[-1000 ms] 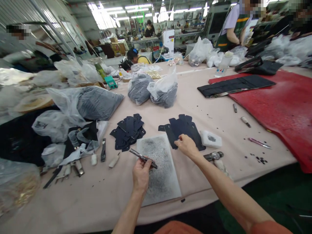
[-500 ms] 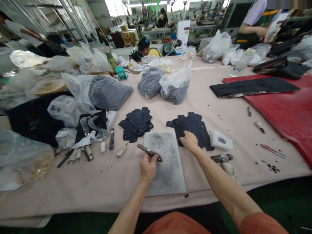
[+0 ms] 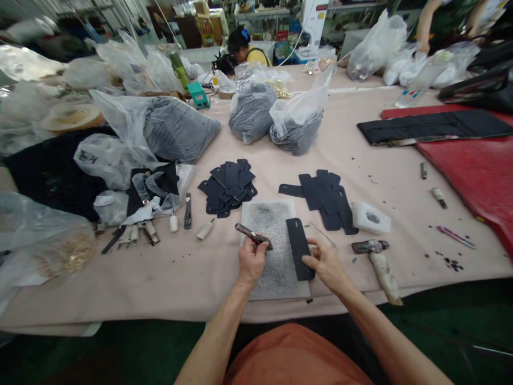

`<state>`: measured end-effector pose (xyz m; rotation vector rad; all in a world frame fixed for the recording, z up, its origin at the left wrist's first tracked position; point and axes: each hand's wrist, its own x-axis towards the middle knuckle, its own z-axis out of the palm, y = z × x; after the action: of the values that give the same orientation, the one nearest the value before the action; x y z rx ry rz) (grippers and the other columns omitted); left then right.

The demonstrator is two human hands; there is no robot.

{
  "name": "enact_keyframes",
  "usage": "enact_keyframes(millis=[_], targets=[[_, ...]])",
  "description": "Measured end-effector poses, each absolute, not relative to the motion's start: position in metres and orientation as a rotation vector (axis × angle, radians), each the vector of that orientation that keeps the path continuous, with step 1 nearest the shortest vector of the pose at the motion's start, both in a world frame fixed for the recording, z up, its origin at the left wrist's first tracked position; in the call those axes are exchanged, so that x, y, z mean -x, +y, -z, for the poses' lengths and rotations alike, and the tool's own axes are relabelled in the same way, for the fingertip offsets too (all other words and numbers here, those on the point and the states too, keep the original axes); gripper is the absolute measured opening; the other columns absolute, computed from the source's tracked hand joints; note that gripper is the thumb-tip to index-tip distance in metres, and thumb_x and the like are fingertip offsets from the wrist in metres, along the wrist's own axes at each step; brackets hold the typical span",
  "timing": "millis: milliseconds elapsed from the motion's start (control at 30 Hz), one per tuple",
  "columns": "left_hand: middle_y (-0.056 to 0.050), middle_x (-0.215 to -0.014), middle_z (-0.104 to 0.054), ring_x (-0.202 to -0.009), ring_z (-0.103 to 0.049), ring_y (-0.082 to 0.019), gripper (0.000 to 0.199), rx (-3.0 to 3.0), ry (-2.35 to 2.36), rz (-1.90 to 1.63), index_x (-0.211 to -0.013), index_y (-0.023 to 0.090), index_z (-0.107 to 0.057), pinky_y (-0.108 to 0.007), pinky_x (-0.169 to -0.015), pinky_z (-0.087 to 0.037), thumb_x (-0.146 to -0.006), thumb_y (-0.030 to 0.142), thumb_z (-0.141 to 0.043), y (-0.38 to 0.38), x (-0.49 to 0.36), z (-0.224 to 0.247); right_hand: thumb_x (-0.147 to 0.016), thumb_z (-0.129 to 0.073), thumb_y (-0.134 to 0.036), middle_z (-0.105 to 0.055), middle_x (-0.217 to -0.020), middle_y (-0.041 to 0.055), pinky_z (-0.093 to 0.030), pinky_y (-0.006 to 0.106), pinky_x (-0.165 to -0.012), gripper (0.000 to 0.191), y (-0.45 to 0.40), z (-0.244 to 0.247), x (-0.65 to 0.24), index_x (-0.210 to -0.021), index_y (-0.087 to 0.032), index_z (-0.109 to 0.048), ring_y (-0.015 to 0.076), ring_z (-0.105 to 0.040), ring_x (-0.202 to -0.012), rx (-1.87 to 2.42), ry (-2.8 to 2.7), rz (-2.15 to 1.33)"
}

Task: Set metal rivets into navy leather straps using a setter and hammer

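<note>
My left hand [image 3: 252, 260] is closed around a dark metal punch [image 3: 249, 233], held slanted over the left side of a speckled white board [image 3: 272, 289]. Between thumb and fingers, my right hand [image 3: 326, 263] pinches one dark strip [image 3: 298, 248] by its right edge, above the board's right side. The strip has rounded corners and a small slot near its top end. Behind the board lies a loose pile of similar dark strips [image 3: 230, 184] on the left. Another stack of strips [image 3: 324, 198] lies on the right.
Right of the board are a white block [image 3: 371, 218], a hammer [image 3: 371, 246] with a wrapped handle, and pink tweezers [image 3: 456, 237]. Several wrapped tools [image 3: 138, 231] lie at left. Filled plastic bags [image 3: 252, 115] stand behind; red material [image 3: 473, 171] covers the right side.
My right hand has drawn one strip from the right stack toward me, over the board. My left hand still holds the punch. The view has tilted down.
</note>
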<state>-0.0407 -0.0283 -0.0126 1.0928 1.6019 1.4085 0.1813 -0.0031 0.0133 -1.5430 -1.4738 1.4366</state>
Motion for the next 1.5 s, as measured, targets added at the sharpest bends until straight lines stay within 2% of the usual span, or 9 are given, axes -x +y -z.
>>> enact_keyframes(millis=[133, 300, 433, 533, 600, 933, 1267, 1500], targets=[[-0.004, -0.088, -0.073, -0.078, -0.071, -0.017, 0.019, -1.116, 1.625, -1.367, -0.101, 0.017, -0.063, -0.028, -0.075, -0.058, -0.085, 0.028, -0.064, -0.028, 0.043, 0.013, -0.075, -0.061, -0.032, -0.046, -0.057, -0.0078, -0.037, 0.027, -0.054, 0.065, -0.042, 0.000, -0.182, -0.135, -0.013, -0.050, 0.0145, -0.048, -0.054, 1.719, -1.484, -1.449], [-0.007, -0.095, -0.073, -0.085, -0.071, -0.019, 0.020, -1.106, 1.570, -1.352, -0.102, 0.017, -0.062, -0.030, -0.077, -0.058, -0.086, 0.029, -0.063, -0.027, 0.045, 0.013, -0.082, -0.056, -0.032, -0.053, -0.061, -0.0049, -0.040, 0.029, -0.058, 0.069, -0.042, -0.012, -0.185, -0.148, -0.019, -0.039, 0.0180, -0.054, -0.058, 1.739, -1.777, -1.358], [-0.007, -0.096, -0.074, -0.088, -0.071, -0.019, 0.021, -1.103, 1.559, -1.349, -0.102, 0.016, -0.062, -0.031, -0.080, -0.058, -0.085, 0.029, -0.063, -0.027, 0.044, 0.011, -0.086, -0.057, -0.037, -0.070, -0.088, 0.0070, -0.045, 0.035, -0.073, 0.066, -0.035, -0.019, -0.179, -0.147, -0.020, -0.040, 0.0253, -0.065, -0.081, 1.869, -2.032, -1.087], [-0.007, -0.097, -0.073, -0.089, -0.071, -0.019, 0.021, -1.112, 1.556, -1.337, -0.102, 0.016, -0.063, -0.031, -0.080, -0.058, -0.085, 0.028, -0.063, -0.027, 0.045, 0.010, -0.091, -0.053, -0.040, -0.068, -0.113, 0.0134, -0.046, 0.037, -0.084, 0.058, -0.027, -0.012, -0.170, -0.143, -0.018, -0.043, 0.0275, -0.064, -0.101, 1.922, -2.022, -0.917], [-0.008, -0.097, -0.073, -0.089, -0.071, -0.019, 0.021, -1.119, 1.548, -1.310, -0.102, 0.016, -0.064, -0.031, -0.080, -0.059, -0.085, 0.028, -0.063, -0.027, 0.047, 0.009, -0.093, -0.050, -0.039, -0.066, -0.119, 0.0141, -0.046, 0.036, -0.088, 0.052, -0.023, -0.002, -0.164, -0.140, -0.017, -0.047, 0.0267, -0.062, -0.106, 1.901, -1.992, -0.848], [-0.006, -0.085, -0.075, -0.075, -0.071, -0.018, 0.022, -0.951, 1.506, -1.310, -0.090, 0.013, -0.067, -0.030, -0.073, -0.059, -0.075, 0.029, -0.071, -0.014, 0.043, 0.001, -0.094, -0.050, -0.041, -0.060, -0.101, 0.0093, -0.044, 0.030, -0.075, 0.043, -0.028, 0.015, -0.140, -0.130, -0.018, -0.058, 0.0210, -0.058, -0.089, 1.945, -1.805, -0.627], [-0.007, -0.084, -0.075, -0.073, -0.072, -0.018, 0.032, -0.738, 1.399, -1.369, -0.092, 0.013, -0.063, -0.032, -0.072, -0.059, -0.072, 0.034, -0.075, -0.006, 0.021, -0.004, -0.093, -0.048, -0.038, -0.059, -0.104, 0.0098, -0.044, 0.033, -0.076, 0.040, -0.030, 0.016, -0.138, -0.127, -0.018, -0.059, 0.0225, -0.057, -0.092, 1.872, -1.759, -0.651], [-0.006, -0.086, -0.075, -0.079, -0.071, -0.018, 0.030, -0.804, 1.388, -1.354, -0.095, 0.014, -0.064, -0.033, -0.078, -0.058, -0.071, 0.029, -0.074, 0.008, 0.013, -0.001, -0.094, -0.048, -0.038, -0.059, -0.102, 0.0084, -0.043, 0.031, -0.075, 0.040, -0.029, 0.018, -0.137, -0.128, -0.019, -0.058, 0.0219, -0.057, -0.091, 1.893, -1.768, -0.637]])
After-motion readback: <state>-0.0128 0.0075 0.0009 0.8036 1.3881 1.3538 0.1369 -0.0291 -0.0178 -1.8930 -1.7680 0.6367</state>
